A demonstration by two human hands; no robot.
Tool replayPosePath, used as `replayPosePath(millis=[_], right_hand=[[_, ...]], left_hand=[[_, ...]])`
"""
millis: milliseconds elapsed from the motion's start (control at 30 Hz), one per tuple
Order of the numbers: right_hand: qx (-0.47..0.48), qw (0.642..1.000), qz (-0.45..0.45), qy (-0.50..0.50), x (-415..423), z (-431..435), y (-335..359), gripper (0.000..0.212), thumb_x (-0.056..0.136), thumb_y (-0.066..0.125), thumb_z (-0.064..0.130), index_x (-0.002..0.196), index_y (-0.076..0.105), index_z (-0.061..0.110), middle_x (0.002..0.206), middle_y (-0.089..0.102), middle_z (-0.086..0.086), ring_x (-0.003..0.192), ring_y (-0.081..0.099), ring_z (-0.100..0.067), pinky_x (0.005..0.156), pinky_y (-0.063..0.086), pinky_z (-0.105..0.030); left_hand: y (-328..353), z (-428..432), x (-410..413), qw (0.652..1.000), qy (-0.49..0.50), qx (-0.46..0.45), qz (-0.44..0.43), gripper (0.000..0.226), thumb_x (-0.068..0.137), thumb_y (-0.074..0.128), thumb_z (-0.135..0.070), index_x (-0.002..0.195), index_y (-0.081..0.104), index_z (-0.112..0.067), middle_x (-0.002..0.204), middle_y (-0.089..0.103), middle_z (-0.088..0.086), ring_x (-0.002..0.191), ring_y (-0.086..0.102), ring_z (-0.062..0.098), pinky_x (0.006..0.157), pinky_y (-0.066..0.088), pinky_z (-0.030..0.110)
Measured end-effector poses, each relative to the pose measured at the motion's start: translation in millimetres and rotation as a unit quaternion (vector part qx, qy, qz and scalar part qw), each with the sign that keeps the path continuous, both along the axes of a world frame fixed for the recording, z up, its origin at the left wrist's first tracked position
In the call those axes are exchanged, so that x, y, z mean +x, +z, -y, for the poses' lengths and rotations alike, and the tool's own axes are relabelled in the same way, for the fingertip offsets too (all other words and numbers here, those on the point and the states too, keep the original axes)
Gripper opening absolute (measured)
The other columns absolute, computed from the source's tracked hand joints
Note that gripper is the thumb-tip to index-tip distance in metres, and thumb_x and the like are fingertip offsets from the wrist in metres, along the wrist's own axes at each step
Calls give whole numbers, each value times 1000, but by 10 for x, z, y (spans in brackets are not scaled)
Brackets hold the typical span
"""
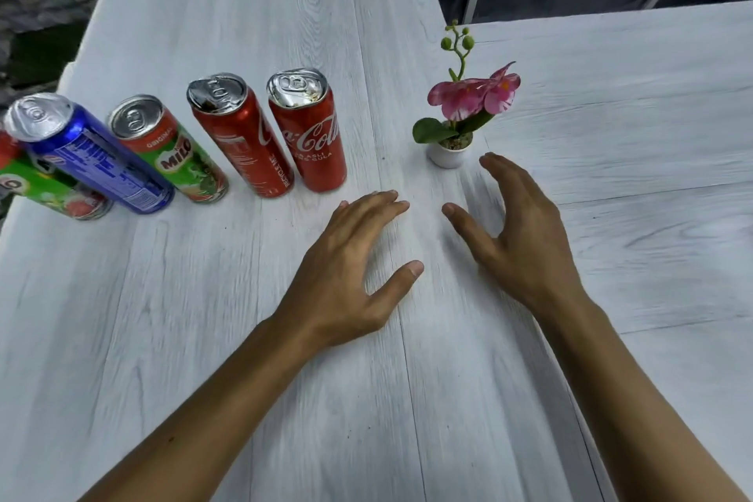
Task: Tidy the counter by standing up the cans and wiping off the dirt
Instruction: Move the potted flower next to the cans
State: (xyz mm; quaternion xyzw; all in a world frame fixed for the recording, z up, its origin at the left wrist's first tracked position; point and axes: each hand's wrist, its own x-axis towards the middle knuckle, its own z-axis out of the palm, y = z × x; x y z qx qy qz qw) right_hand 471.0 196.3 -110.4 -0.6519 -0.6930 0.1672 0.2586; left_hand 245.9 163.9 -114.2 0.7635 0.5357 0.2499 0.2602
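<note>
From where I stand the row of cans sits out at ten o'clock on the white bench (pixel 244 379): two red Coca-Cola cans (pixel 311 143), a Milo can (pixel 179 155) and a blue can (pixel 97 159), all on their bases and close together. A green can (pixel 53 196) at nine o'clock is half hidden behind the blue one, and I cannot tell whether it stands or lies. Thin aluminium like this should be light and smooth. The tops of the two red ones look dented, so I would judge the walls crush easily. Best taken round the middle of the body, with a gentle squeeze. The left hand (pixel 350 269) lies low over the bench at twelve o'clock, its grip wide and holding nothing. The right hand (pixel 517 232) is just beside it, its grip also wide and empty. A small potted flower (pixel 452 122) stands at one o'clock, near the right fingertips and easily knocked over. No cloth is in sight, and any dirt is too fine to make out.
</note>
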Motion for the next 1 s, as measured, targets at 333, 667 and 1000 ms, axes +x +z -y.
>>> replayPosePath(millis=[333,667,1000], right_hand=[[24,999,-21,-3,91,-514,-90,79,89,73,55,150,47,12,150,53,-7,139,46,-24,107,33,-27],[49,997,-45,28,16,-823,-155,64,84,80,48,129,56,9,123,65,-7,117,55,-24,89,30,-17],[69,996,-44,32,12,-902,-182,47,87,78,40,121,64,10,125,67,-8,120,56,-26,92,33,-21]], left_hand=[[-63,-176,156,999,-29,-13,-15,73,93,59,-58,156,38,-27,166,31,-11,154,24,6,124,29,45],[-199,-222,198,993,-68,25,-99,79,94,60,-60,157,40,-17,169,28,0,158,17,15,127,21,49],[-248,-238,203,991,-71,32,-113,79,93,60,-62,154,44,-15,168,29,0,159,17,15,127,21,48]])
